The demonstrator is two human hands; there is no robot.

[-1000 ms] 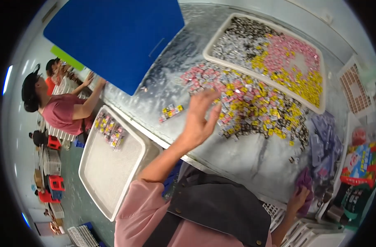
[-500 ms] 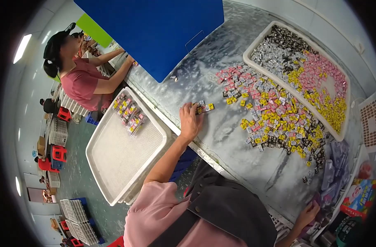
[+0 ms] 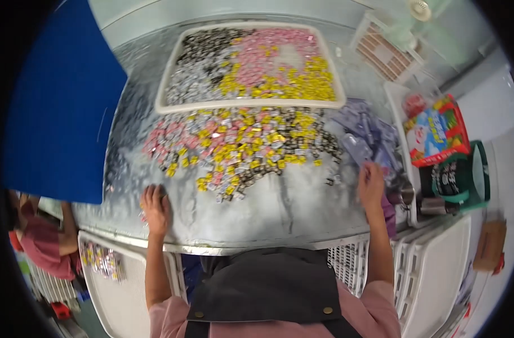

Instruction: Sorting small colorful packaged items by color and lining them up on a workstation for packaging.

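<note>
My left hand (image 3: 156, 209) rests palm down at the left front of the metal table, its fingers stretched and slightly apart. A few small pieces show at its left edge; the rest are hidden under it. My right hand (image 3: 372, 188) is raised at the right, fingers curled together, beside purple clear plastic bags (image 3: 365, 147). Whether a bag is between those fingers is blurred. Ahead of both hands lies a loose spread of small wrapped pieces (image 3: 243, 152) in yellow, pink, silver and black. Behind it stands a white tray (image 3: 251, 105) holding more of them, roughly grouped by colour.
A blue panel (image 3: 62, 107) stands at the left, with a co-worker (image 3: 45, 239) beyond it. At my lower left, a white perforated tray (image 3: 130, 293) holds bagged pieces (image 3: 102, 260). Metal cups (image 3: 403, 196), a colourful packet (image 3: 437, 132) and a green container (image 3: 477, 177) crowd the right side.
My view has swung right toward the table and the white tray. My left hand stays by its small group of pieces; my right hand is now in fuller view beside the purple bags.
</note>
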